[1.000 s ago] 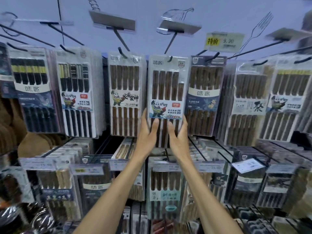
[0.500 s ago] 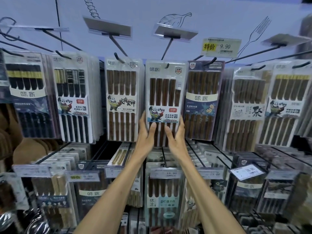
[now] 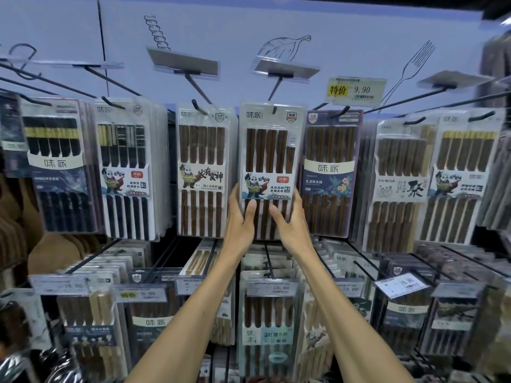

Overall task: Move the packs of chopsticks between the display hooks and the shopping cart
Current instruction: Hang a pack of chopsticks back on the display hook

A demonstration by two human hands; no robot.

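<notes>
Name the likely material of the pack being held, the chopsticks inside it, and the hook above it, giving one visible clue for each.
Held pack: probably clear glossy plastic over printed card; it shows highlights and see-through windows.
Chopsticks: seemingly dark brown wood, matte.
Hook: likely dark-coated metal wire, thin and rigid-looking.

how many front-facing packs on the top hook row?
7, left to right: black-tipped pack, black-and-white pack, brown panda pack, the held pack gripped by left hand and right hand, purple pack, calligraphy pack, gold-tipped pack. Edges blurred; more may hang behind.
</notes>
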